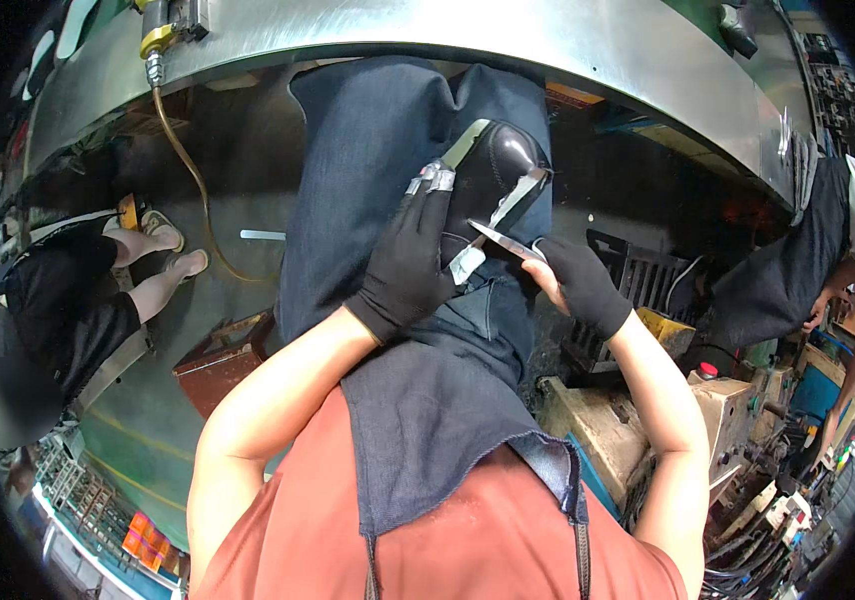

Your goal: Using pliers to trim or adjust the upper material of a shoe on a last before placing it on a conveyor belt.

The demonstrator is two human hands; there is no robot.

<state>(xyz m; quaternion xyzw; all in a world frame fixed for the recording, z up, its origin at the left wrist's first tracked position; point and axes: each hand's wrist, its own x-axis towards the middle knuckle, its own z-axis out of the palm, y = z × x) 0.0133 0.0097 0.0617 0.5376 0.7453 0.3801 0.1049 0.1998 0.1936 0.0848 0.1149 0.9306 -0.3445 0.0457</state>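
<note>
A black shoe (514,152) with a shiny rounded toe lies across my lap, on a dark denim apron (338,180). Pale edging runs along one side, and a ragged whitish strip (516,195) follows the other. My left hand (410,250), in a black glove with silver tape round the fingertips, grips the shoe from its left side. In my right hand (580,284), a black glove leaves the thumb bare; the fingers are closed on a knife (504,239). Its pointed silver blade lies over the shoe, near the strip; whether it touches cannot be made out.
A metal workbench (428,30) curves ahead, with an air tool (160,35) and hose at its left. Left of me stands a reddish-brown box (225,362). A black crate (638,285) and machinery (598,430) stand at right. People are at both sides.
</note>
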